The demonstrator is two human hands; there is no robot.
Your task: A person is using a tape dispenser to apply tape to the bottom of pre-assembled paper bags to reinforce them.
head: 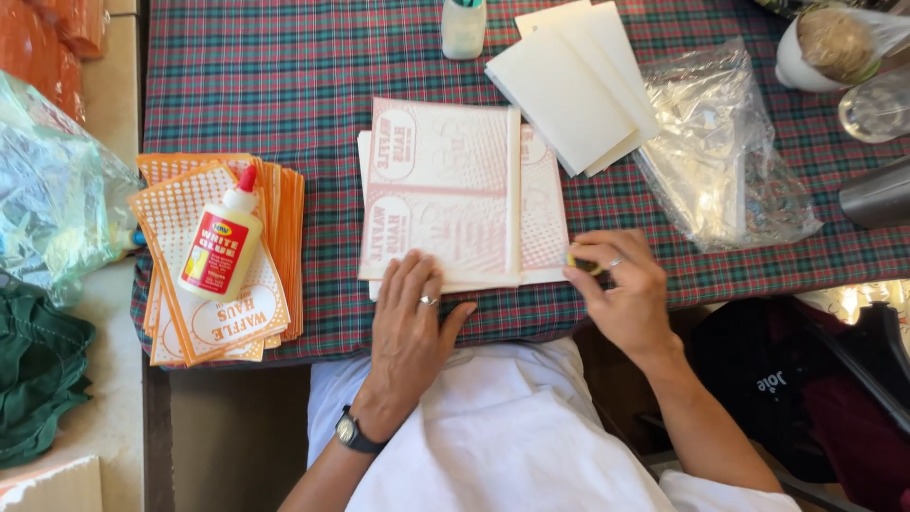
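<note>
Your left hand (409, 313) lay open and flat on the pink-printed paper bag (442, 192) at frame centre, on the plaid-covered desk (284, 85). Your right hand (621, 284) pinched a small yellow object (580, 264) just beside the bag's lower right edge.

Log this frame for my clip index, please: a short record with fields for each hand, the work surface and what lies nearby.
left hand: flat, palm down on the pink printed paper bags
right hand: pinching a small yellow object at the stack's right edge; what it is cannot be told
surface: plaid tablecloth
left of stack: white glue bottle with red cap lying on orange printed paper bags
behind stack: plain cream sheets
right: clear plastic bag
</note>
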